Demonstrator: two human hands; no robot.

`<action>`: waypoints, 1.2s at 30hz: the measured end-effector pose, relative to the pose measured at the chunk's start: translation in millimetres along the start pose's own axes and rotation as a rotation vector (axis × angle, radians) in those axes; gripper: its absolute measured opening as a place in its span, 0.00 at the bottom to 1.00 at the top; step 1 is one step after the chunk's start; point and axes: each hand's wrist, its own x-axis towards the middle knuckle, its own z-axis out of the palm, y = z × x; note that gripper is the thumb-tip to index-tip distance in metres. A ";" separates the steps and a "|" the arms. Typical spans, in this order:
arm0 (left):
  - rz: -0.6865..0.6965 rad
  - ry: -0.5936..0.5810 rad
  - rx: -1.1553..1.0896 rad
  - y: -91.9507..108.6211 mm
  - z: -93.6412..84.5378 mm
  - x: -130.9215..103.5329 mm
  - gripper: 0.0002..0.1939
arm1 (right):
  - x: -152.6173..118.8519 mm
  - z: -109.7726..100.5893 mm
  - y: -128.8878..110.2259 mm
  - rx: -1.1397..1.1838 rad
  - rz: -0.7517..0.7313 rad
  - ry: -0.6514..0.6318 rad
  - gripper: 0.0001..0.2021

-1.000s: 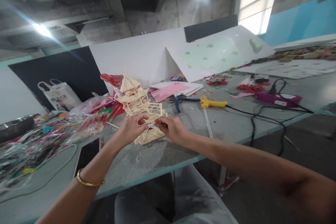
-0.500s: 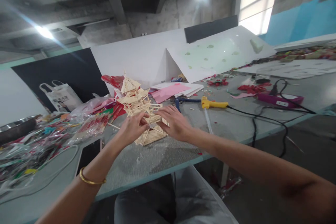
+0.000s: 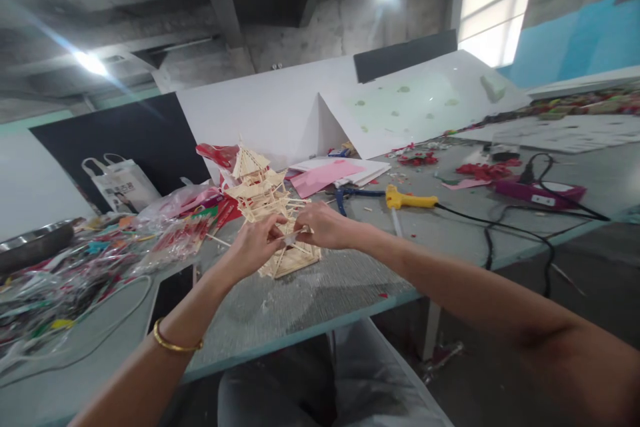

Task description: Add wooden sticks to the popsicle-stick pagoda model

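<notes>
- The left hand [image 3: 256,245] is pinching a small white piece [image 3: 291,238] between thumb and fingers, in front of the lower tiers of the stick pagoda [image 3: 257,188]; a gold bracelet [image 3: 175,340] is circling that wrist;
- the right hand [image 3: 323,227] is bunching its fingertips together just beside the white piece, almost meeting the left; I cannot tell whether they are gripping it;
- the stick pagoda is standing on the grey table [image 3: 320,300], behind and below both hands, its square base showing beneath them;
- a dark phone [image 3: 173,290] is lying left of the base, partly hidden by the left forearm; plastic packets [image 3: 115,247] are heaping up beyond it;
- a yellow glue gun [image 3: 413,201] is lying to the right, trailing a black cord; pink paper [image 3: 327,177] is resting behind the right hand.
</notes>
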 end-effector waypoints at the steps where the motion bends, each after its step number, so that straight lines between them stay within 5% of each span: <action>1: 0.004 0.000 0.004 -0.8 0.2 0.1 0.16 | 0.3 -0.8 -0.3 -0.004 0.003 -0.005 0.06; 36: 0.092 -0.071 0.029 -1.4 -0.9 4.6 0.18 | 2.1 20.2 17.8 0.101 -0.194 0.167 0.04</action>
